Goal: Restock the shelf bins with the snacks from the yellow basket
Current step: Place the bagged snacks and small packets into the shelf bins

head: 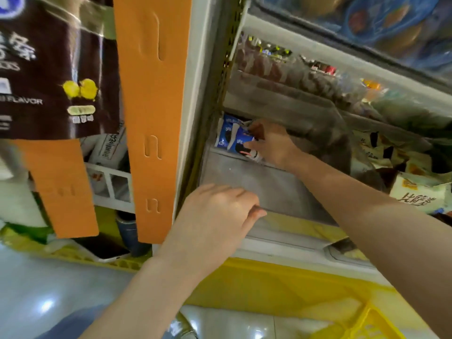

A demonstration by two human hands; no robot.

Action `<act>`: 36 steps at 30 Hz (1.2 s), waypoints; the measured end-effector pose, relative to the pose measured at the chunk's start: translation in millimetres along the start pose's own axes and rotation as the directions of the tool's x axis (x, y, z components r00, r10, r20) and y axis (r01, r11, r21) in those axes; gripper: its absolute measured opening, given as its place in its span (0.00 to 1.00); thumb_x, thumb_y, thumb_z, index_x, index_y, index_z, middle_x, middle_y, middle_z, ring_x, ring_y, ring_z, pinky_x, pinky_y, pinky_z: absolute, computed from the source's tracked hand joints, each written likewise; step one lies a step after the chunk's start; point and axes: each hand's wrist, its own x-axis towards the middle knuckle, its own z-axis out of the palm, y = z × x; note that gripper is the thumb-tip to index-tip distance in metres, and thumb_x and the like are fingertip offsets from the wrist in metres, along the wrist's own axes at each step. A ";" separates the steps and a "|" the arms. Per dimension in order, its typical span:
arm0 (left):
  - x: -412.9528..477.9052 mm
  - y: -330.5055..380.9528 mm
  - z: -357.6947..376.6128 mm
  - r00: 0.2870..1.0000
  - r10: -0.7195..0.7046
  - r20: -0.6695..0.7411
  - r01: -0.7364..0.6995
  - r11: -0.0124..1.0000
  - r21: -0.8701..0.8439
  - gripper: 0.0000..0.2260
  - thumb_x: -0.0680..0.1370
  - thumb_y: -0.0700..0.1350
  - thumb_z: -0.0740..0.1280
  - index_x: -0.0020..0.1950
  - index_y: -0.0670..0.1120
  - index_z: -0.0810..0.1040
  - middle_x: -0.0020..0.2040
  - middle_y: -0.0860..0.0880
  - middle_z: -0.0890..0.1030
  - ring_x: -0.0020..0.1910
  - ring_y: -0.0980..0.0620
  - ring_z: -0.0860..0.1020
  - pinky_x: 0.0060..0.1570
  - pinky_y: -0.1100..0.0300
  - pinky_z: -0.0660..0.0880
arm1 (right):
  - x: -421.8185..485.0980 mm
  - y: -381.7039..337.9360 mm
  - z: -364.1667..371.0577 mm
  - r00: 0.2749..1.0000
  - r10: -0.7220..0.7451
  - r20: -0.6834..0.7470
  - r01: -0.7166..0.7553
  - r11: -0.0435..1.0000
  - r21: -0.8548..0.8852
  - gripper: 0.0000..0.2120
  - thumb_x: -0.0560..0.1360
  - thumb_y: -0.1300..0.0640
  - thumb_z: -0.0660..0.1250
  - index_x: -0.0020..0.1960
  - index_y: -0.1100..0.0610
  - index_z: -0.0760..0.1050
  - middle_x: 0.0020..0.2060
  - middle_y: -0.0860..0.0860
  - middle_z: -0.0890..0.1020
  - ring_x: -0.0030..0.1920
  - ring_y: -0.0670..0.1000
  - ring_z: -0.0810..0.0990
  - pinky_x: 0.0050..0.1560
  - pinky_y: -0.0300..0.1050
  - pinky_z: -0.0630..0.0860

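Placing step: right hand [271, 145] pinches blue snack packs [231, 138] in the bin's [256, 182] back-left corner. Left hand [220, 214] curls over the bin's front lip, probably steadying it. Next: release and reach for the yellow basket [374, 321] below the bin. Bin floor is mostly free. Upper shelf [281, 104] sits low over the bin, so clearance looks tight.

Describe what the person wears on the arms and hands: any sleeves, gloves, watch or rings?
Nothing worn shows. The left hand and right hand are bare, without gloves or visible rings. The left forearm and right forearm are uncovered to the frame's edge: no sleeve, watch or bracelet in view.
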 end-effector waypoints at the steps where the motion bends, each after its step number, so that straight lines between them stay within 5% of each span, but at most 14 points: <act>1: 0.5 -0.9 0.0 1.000 0.007 0.010 -0.007 1.000 -0.001 0.06 0.73 0.49 0.69 0.38 0.48 0.80 0.32 0.53 0.80 0.31 0.54 0.77 0.35 0.63 0.71 | 5.2 -2.7 4.6 0.999 -0.029 0.024 0.029 1.000 -0.001 0.19 0.73 0.62 0.70 0.61 0.63 0.71 0.57 0.58 0.78 0.57 0.55 0.76 0.57 0.45 0.72; 7: 2.9 -7.5 0.1 0.993 0.072 0.089 -0.072 0.997 -0.004 0.13 0.77 0.49 0.58 0.41 0.49 0.80 0.34 0.53 0.80 0.33 0.52 0.78 0.34 0.59 0.74 | 26.7 -8.3 22.4 0.985 -0.166 0.035 0.170 0.960 -0.224 0.16 0.74 0.58 0.67 0.61 0.60 0.74 0.58 0.58 0.75 0.59 0.57 0.72 0.56 0.44 0.66; 13: 2.1 -7.1 -0.6 0.993 0.066 0.102 -0.066 0.998 -0.005 0.13 0.77 0.49 0.57 0.43 0.49 0.81 0.34 0.53 0.80 0.33 0.53 0.77 0.33 0.59 0.74 | 25.4 -14.5 21.8 0.987 -0.162 0.011 0.153 0.903 -0.402 0.19 0.77 0.54 0.64 0.67 0.56 0.70 0.63 0.57 0.72 0.63 0.57 0.68 0.60 0.48 0.64; 19: -0.3 2.9 2.3 0.996 0.064 0.068 -0.065 0.998 0.010 0.05 0.75 0.41 0.65 0.47 0.47 0.81 0.39 0.51 0.82 0.38 0.51 0.79 0.37 0.58 0.76 | -25.7 -22.2 -8.2 0.984 -0.174 -0.046 0.161 0.964 -0.210 0.17 0.79 0.54 0.60 0.66 0.59 0.71 0.60 0.58 0.77 0.59 0.57 0.75 0.56 0.47 0.71; 23: -3.3 20.9 11.4 0.998 0.063 0.027 -0.065 0.995 0.082 0.11 0.71 0.34 0.69 0.50 0.46 0.80 0.43 0.49 0.81 0.41 0.49 0.79 0.41 0.56 0.75 | -98.6 -14.0 -37.9 0.985 -0.153 -0.079 0.150 0.988 -0.042 0.13 0.80 0.50 0.56 0.55 0.56 0.75 0.45 0.53 0.81 0.47 0.53 0.79 0.48 0.47 0.73; 27: -5.2 44.9 24.5 0.997 0.076 -0.002 -0.075 0.990 0.120 0.10 0.73 0.36 0.63 0.51 0.44 0.80 0.46 0.47 0.81 0.46 0.46 0.79 0.47 0.54 0.73 | -190.6 8.7 -50.0 0.983 -0.164 -0.082 0.160 0.986 -0.052 0.20 0.80 0.48 0.51 0.61 0.56 0.74 0.56 0.51 0.79 0.57 0.46 0.74 0.57 0.30 0.65; 31: -13.8 74.9 48.4 0.985 0.169 -0.010 -0.169 0.984 0.058 0.10 0.74 0.39 0.62 0.54 0.42 0.79 0.50 0.46 0.79 0.51 0.48 0.75 0.51 0.57 0.69 | -264.8 43.8 -49.8 0.981 -0.181 -0.069 0.161 0.960 -0.228 0.21 0.80 0.51 0.54 0.65 0.62 0.70 0.66 0.55 0.71 0.69 0.53 0.66 0.69 0.41 0.59; 36: -51.2 115.1 110.9 0.947 0.206 0.248 -0.182 0.977 -0.114 0.12 0.76 0.46 0.57 0.51 0.46 0.79 0.47 0.49 0.79 0.46 0.48 0.77 0.47 0.58 0.67 | -358.8 99.9 -31.5 0.985 0.041 -0.169 -0.068 0.985 -0.160 0.23 0.81 0.46 0.48 0.61 0.59 0.74 0.55 0.54 0.78 0.56 0.50 0.73 0.57 0.40 0.67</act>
